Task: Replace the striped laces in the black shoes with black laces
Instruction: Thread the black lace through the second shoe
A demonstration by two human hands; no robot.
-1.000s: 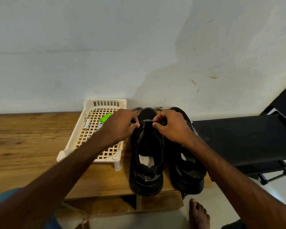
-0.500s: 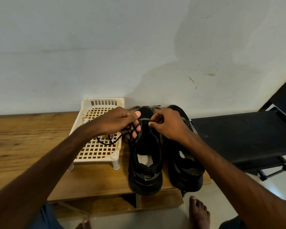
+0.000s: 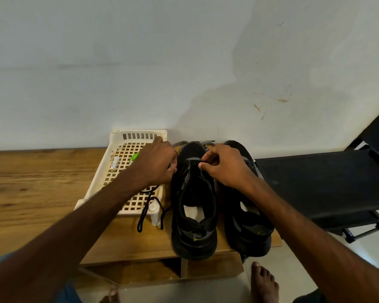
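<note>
The left hand covers its own grip, so where the black lace ends beneath it is hidden. It also hides most of a green item in the basket. The right hand pinches the tongue of the centre shoe; whether it also catches lace is too small to tell. Striped laces mostly vanish behind the toe. The bottom edge cuts off both forearms.

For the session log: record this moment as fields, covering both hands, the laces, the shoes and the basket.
left hand: grips a thin black lace; its ends trail over the basket corner onto the wooden table
right hand: pinches at the tongue edge of the black sneaker beside the basket
second black sneaker: alongside, not held
black-and-white striped laces: behind the first sneaker's toe, by the wall
cream plastic lattice basket: holds a white battery and a green item
</note>
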